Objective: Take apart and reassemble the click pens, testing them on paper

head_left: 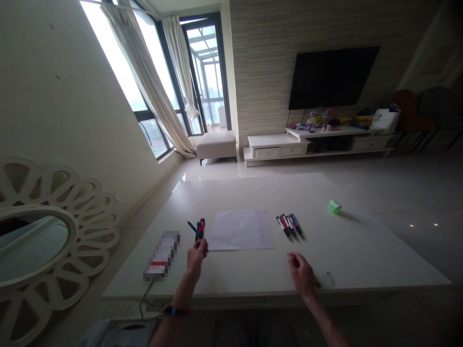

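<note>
My left hand point(197, 253) is closed in a pinch, with a dark blue pen point(193, 227) sticking up and leftward from its fingers. Just beyond it, a few red and dark pens point(201, 226) lie side by side on the white table point(231, 274). A sheet of white paper point(240, 229) lies flat to the right of that hand, with faint lines along its right side. My right hand point(302, 273) hovers over the table with curled fingers; what it pinches, if anything, is too small to tell. Past its fingertips several pens point(290, 226) lie in a slanted row.
A phone-like device point(162, 255), pixelated, lies at the table's left with a cable. A green and white object point(334, 207) sits at the right. Near my right wrist is a small clear item point(329, 278). A round-framed mirror point(34, 241) stands at the left.
</note>
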`<control>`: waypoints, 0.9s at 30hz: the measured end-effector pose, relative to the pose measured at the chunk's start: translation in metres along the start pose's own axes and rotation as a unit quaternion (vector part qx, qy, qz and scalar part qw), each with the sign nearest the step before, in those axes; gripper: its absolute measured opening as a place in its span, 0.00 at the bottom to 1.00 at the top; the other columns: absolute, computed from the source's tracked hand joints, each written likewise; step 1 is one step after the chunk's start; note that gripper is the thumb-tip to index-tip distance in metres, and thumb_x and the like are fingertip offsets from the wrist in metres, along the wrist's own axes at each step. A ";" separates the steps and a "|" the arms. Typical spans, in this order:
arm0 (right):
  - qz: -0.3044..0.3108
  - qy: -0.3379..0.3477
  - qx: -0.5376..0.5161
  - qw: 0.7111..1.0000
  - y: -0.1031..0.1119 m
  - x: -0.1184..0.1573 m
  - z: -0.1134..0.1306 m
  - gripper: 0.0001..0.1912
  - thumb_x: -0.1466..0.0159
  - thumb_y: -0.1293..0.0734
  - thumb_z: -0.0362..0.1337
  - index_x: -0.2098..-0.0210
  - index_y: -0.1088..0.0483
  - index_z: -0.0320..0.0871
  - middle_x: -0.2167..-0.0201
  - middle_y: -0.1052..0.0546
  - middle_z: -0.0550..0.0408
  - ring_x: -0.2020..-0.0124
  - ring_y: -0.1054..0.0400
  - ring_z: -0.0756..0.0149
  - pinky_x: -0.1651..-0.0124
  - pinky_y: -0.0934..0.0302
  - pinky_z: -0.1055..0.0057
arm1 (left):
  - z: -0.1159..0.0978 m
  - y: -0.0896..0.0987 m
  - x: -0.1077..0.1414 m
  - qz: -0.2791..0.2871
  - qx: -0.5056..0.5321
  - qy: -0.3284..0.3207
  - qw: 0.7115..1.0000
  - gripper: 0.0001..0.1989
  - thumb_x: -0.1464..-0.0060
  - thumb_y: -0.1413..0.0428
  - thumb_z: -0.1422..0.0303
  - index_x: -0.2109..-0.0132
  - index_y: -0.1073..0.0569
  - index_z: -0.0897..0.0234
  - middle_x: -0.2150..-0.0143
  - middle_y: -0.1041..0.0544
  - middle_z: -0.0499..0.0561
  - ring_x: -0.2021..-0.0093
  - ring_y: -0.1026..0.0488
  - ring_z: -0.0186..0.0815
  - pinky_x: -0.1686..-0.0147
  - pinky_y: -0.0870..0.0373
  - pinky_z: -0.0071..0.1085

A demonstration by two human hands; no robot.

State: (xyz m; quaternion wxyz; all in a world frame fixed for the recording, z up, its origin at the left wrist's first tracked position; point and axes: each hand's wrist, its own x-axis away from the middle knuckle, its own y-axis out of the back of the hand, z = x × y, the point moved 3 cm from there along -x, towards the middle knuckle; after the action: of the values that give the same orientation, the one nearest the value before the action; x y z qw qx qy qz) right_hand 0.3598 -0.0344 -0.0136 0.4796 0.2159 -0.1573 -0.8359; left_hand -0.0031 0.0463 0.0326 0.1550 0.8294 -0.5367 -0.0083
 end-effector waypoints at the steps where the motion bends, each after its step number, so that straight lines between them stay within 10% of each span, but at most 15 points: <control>1: 0.048 0.004 -0.042 0.998 -0.012 0.007 0.012 0.24 0.42 0.44 0.54 0.71 0.29 0.40 0.73 0.25 0.50 0.72 0.33 0.64 0.68 0.41 0.71 | 0.001 -0.017 0.018 0.076 0.061 0.014 0.995 0.22 0.59 0.44 0.50 0.69 0.31 0.67 0.75 0.29 0.50 0.76 0.31 0.31 0.75 0.36 0.27; 6: 0.313 -0.101 -0.226 0.917 -0.076 0.042 0.072 0.30 0.42 0.48 0.61 0.79 0.36 0.41 0.89 0.43 0.63 0.86 0.48 0.74 0.82 0.52 0.76 | 0.005 -0.082 0.094 0.240 0.159 0.054 0.956 0.23 0.62 0.40 0.51 0.67 0.30 0.66 0.75 0.29 0.48 0.76 0.33 0.28 0.76 0.39 0.23; 12: 0.316 -0.146 -0.327 0.879 -0.087 0.037 0.089 0.28 0.48 0.42 0.63 0.82 0.44 0.44 0.90 0.47 0.66 0.89 0.56 0.78 0.85 0.62 0.76 | 0.004 -0.095 0.107 0.246 0.097 -0.008 0.964 0.25 0.56 0.44 0.50 0.60 0.29 0.68 0.78 0.34 0.45 0.79 0.37 0.26 0.79 0.42 0.24; 16: 0.308 -0.103 -0.272 0.906 -0.065 0.021 0.079 0.27 0.47 0.40 0.61 0.83 0.43 0.43 0.89 0.44 0.64 0.87 0.53 0.77 0.83 0.59 0.76 | -0.005 -0.072 0.095 0.076 -0.028 -0.158 0.984 0.31 0.52 0.46 0.53 0.43 0.41 0.59 0.53 0.32 0.57 0.60 0.30 0.37 0.65 0.32 0.34; 21: 0.335 -0.050 -0.229 0.912 -0.060 0.008 0.073 0.26 0.46 0.38 0.57 0.84 0.37 0.40 0.89 0.44 0.64 0.86 0.52 0.77 0.82 0.57 0.77 | -0.008 -0.071 0.091 0.085 -0.301 -0.428 0.848 0.11 0.44 0.50 0.67 0.53 0.31 0.54 0.54 0.29 0.52 0.50 0.36 0.38 0.46 0.46 0.43; 27: 0.222 -0.230 -0.249 0.914 -0.099 0.011 0.056 0.28 0.48 0.41 0.62 0.87 0.44 0.44 0.93 0.47 0.65 0.91 0.55 0.77 0.87 0.61 0.75 | 0.014 -0.088 0.083 0.097 -0.385 -0.454 0.798 0.09 0.41 0.55 0.69 0.59 0.30 0.59 0.66 0.28 0.49 0.64 0.33 0.34 0.62 0.40 0.31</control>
State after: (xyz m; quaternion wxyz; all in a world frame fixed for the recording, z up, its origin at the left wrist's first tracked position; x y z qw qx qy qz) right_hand 0.2533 0.0079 -0.0141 0.6417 -0.1499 -0.0938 -0.7463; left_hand 0.1083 0.0015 0.0083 0.2002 0.5462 -0.5762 -0.5742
